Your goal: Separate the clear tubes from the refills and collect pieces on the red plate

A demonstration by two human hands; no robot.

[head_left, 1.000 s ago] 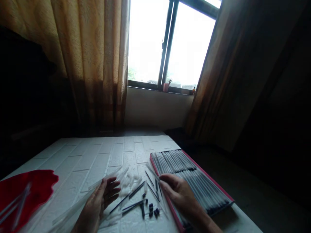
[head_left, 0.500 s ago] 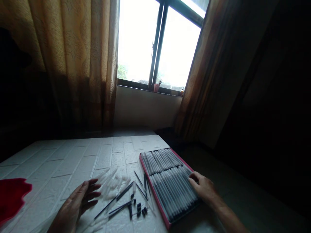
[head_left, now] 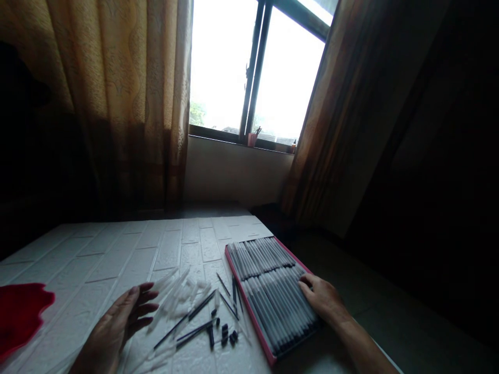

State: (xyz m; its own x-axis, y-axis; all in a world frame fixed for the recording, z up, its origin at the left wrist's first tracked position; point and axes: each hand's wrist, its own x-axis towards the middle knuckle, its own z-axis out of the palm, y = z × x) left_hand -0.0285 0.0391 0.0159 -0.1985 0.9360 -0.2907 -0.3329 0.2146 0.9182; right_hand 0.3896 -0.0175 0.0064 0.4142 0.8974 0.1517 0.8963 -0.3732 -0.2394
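A shallow box with pink-red sides (head_left: 249, 310) lies at the right of the table, filled with two rows of slim pens (head_left: 276, 301) with clear and dark barrels. Over its right edge is my right hand (head_left: 322, 296), fingers curled and thumb close to the index finger, against the end of the nearer row. What its fingers hold, if anything, is hidden. My left hand (head_left: 125, 319) is open, palm turned inward, beside a loose pile of clear plastic tubes and caps (head_left: 181, 296). Thin dark refills (head_left: 200, 306) and several small black plugs (head_left: 224, 332) lie between that pile and the box.
White brick-patterned sheeting (head_left: 128, 259) covers the table. A red scalloped cloth or mat (head_left: 23, 317) lies at the left. Behind the table are patterned curtains (head_left: 128, 104) and a bright window, with a pink cup (head_left: 252, 139) on its sill.
My right hand has shifted slightly left along the pens. My left hand has drawn back a little to the left, still open. The loose parts look unmoved.
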